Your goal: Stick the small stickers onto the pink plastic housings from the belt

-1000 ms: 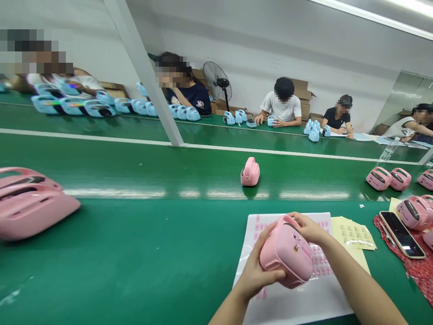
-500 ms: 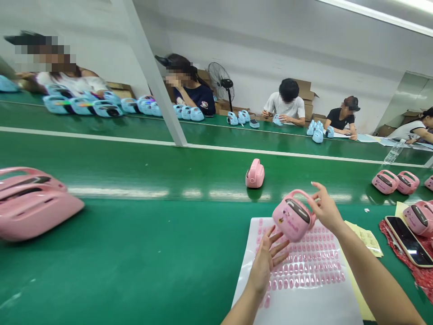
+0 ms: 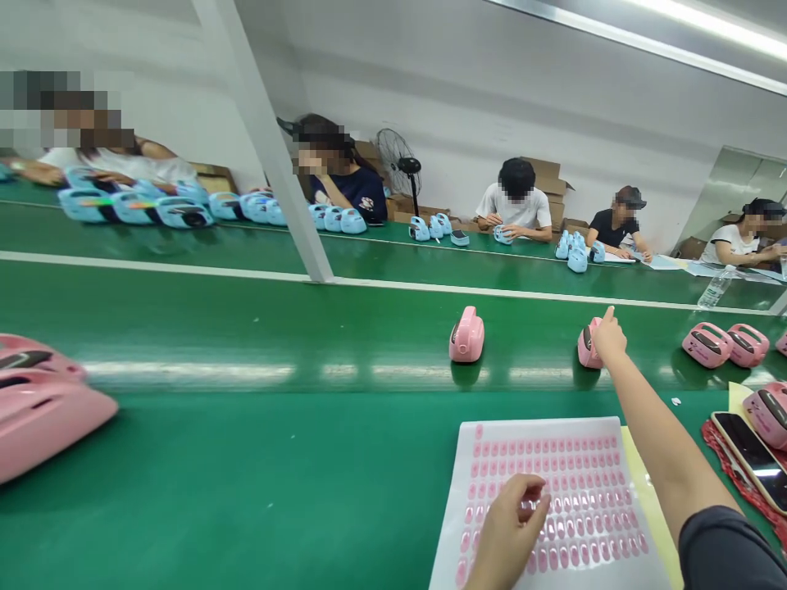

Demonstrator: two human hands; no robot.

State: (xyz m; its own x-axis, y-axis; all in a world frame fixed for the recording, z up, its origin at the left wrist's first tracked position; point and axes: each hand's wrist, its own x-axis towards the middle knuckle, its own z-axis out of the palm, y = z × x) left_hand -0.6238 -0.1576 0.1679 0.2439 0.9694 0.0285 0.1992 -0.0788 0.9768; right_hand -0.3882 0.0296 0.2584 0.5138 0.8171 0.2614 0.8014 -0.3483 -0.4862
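Note:
On the green work surface, my right hand (image 3: 608, 338) reaches far forward and grips the right side of a small pink handled device (image 3: 589, 344); its index finger points up, and the grasping fingers are partly hidden. The device rests upright. My left hand (image 3: 513, 524) hovers low over a white sheet (image 3: 606, 424) bearing rows of glossy pink oval stickers (image 3: 562, 533). Its fingers curl, with a small gap between thumb and fingertips and nothing seen in them. Another pink device (image 3: 467, 336) stands further left, apart from both hands.
Large in view at the left are pink devices (image 3: 49, 426). More pink devices (image 3: 707, 344) stand at right, near a phone (image 3: 753, 459) on red wrap. Yellow paper (image 3: 648, 500) lies under the sheet. Co-workers sit opposite behind blue devices (image 3: 184, 211); a slanted post (image 3: 264, 139) rises between.
My right hand has carried the pink device forward and set it on the green surface. My left hand has come off it and dropped over the sticker sheet, fingers curling.

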